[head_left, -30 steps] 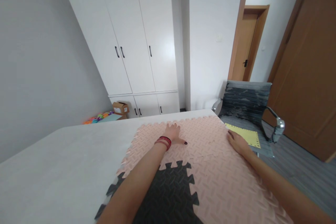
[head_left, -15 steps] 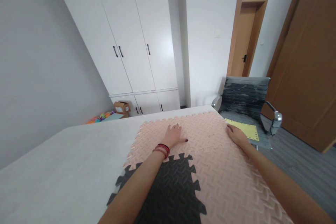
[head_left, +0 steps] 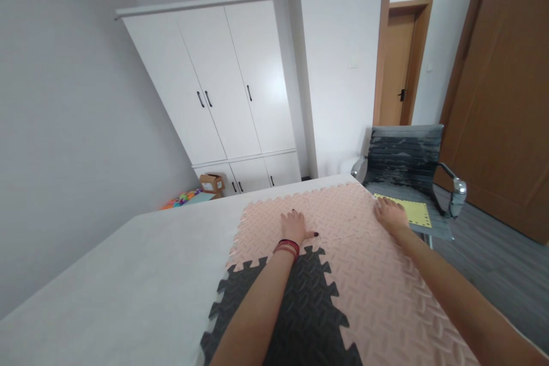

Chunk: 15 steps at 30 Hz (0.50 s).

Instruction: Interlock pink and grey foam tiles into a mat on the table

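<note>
both hands lie spread flat, left hand and right hand pressing joined pink tiles, the black tile locked in at 6 o'clock.

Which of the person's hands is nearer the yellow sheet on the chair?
Right. The right hand lies beside the yellow sheet; the left hand rests mid-mat, farther away.

Pink mat, black mat.

Foam mats are laid on the bed; a chair is placed right, a wardrobe behind
</note>
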Each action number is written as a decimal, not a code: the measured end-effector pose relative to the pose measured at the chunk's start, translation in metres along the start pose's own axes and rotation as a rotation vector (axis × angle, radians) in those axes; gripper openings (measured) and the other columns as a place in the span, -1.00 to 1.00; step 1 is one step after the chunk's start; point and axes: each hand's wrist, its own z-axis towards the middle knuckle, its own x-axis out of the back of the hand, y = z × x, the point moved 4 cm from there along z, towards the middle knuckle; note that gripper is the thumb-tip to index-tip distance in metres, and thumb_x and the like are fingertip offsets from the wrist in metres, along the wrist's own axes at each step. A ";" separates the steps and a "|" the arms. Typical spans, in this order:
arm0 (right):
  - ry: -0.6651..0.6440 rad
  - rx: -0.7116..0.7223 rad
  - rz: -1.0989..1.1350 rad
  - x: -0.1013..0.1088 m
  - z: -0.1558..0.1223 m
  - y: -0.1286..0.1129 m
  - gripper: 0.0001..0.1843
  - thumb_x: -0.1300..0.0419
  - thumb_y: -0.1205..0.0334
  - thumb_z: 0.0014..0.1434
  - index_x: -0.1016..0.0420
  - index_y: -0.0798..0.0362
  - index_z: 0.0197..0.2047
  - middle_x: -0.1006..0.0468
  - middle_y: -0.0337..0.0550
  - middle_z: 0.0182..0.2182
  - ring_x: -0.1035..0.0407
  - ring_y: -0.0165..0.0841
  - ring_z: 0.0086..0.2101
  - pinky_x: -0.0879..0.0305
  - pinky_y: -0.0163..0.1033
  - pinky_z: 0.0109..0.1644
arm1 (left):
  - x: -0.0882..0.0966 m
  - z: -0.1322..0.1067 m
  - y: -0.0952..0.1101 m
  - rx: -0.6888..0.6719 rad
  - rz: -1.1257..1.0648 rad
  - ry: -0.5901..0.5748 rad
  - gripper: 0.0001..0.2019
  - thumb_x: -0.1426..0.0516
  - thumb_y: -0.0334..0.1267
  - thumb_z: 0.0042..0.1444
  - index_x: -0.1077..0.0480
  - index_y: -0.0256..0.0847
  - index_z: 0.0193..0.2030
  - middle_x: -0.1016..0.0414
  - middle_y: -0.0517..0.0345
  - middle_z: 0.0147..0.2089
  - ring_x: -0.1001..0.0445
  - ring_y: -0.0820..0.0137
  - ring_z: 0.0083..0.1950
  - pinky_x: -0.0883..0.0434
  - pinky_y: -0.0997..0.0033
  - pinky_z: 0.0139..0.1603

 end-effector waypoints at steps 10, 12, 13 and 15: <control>-0.230 0.355 0.149 0.088 -0.122 -0.066 -0.48 0.17 0.00 0.31 -0.44 0.04 0.09 -0.41 -0.09 0.15 -0.29 -0.33 0.12 -0.14 -0.22 0.25 | 0.054 -0.144 0.031 -0.332 -0.326 -0.046 -0.27 -0.11 0.14 0.13 -0.05 -0.10 0.36 -0.10 -0.02 0.40 -0.18 0.20 0.35 -0.18 0.11 0.33; -0.320 0.297 0.337 0.104 -0.178 -0.035 -0.46 0.10 -0.13 0.27 -0.44 -0.04 0.10 -0.36 -0.15 0.19 -0.25 -0.29 0.16 -0.13 -0.16 0.28 | 0.055 -0.197 0.014 -0.374 -0.395 -0.104 -0.30 -0.12 0.18 0.08 -0.14 -0.01 0.33 -0.23 0.10 0.34 -0.30 0.30 0.28 -0.27 0.34 0.26; -0.308 0.256 0.382 0.110 -0.208 -0.011 -0.46 0.07 -0.16 0.24 -0.44 -0.08 0.11 -0.36 -0.16 0.19 -0.23 -0.25 0.18 -0.10 -0.12 0.30 | 0.053 -0.224 0.002 -0.364 -0.413 -0.128 -0.34 -0.13 0.16 0.08 -0.21 0.01 0.29 -0.31 0.13 0.30 -0.36 0.31 0.23 -0.32 0.35 0.23; -0.162 0.099 0.421 0.118 -0.268 0.047 -0.46 0.00 -0.22 0.16 -0.49 -0.13 0.04 -0.44 -0.14 0.12 -0.31 -0.17 0.12 -0.19 -0.04 0.26 | 0.044 -0.276 -0.024 -0.294 -0.422 -0.140 -0.40 -0.15 0.07 0.08 -0.27 -0.05 0.25 -0.37 0.08 0.25 -0.36 0.24 0.24 -0.34 0.27 0.23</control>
